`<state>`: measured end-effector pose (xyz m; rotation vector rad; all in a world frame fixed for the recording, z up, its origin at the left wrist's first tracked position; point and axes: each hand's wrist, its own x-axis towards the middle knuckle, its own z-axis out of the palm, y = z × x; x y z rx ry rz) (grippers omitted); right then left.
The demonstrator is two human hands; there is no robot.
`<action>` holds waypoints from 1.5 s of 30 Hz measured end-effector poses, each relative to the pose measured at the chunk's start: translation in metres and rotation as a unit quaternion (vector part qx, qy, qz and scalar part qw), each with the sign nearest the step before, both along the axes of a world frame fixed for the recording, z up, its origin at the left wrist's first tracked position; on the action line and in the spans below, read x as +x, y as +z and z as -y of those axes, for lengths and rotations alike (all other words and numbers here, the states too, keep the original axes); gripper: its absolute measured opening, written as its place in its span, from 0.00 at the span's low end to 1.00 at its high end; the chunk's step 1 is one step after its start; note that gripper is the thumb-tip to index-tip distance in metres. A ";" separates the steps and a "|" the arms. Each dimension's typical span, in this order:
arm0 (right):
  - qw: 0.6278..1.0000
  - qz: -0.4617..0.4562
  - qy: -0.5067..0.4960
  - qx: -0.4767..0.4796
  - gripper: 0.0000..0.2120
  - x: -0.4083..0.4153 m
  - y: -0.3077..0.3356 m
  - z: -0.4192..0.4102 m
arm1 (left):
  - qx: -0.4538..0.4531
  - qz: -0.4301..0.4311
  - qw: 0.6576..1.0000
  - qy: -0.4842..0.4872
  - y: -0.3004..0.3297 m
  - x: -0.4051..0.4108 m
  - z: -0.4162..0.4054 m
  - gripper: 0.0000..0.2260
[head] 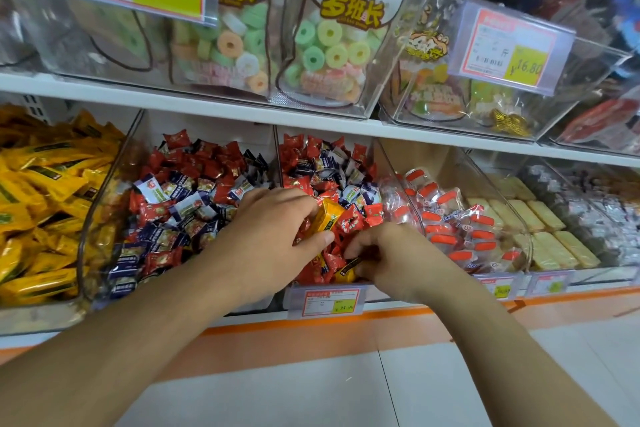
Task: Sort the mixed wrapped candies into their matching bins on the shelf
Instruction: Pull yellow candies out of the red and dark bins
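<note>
Both my hands reach into the clear middle bin point(382, 156) of red and navy-white wrapped candies point(322, 170). My left hand point(273, 236) grips a yellow wrapped candy bar point(325, 217) between fingers and thumb, just above the pile. My right hand point(391, 260) pinches a second yellow candy point(349, 269) low at the bin's front. To the left stands a bin of the same red and navy candies point(183, 191), and at the far left a bin full of yellow bars point(41, 191).
Right of the middle bin are bins of orange-labelled clear packets point(450, 218) and pale wafer bars point(540, 222). The upper shelf point(207, 104) carries clear tubs of ring candies. Price tags point(327, 302) hang on the orange-striped shelf edge above the white floor.
</note>
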<state>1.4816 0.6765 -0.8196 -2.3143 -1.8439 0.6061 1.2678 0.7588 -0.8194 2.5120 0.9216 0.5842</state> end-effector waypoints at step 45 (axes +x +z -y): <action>0.944 -0.187 0.048 0.269 0.07 -0.182 0.042 -0.047 | -0.101 0.209 0.898 0.375 0.054 -0.225 -0.045 0.13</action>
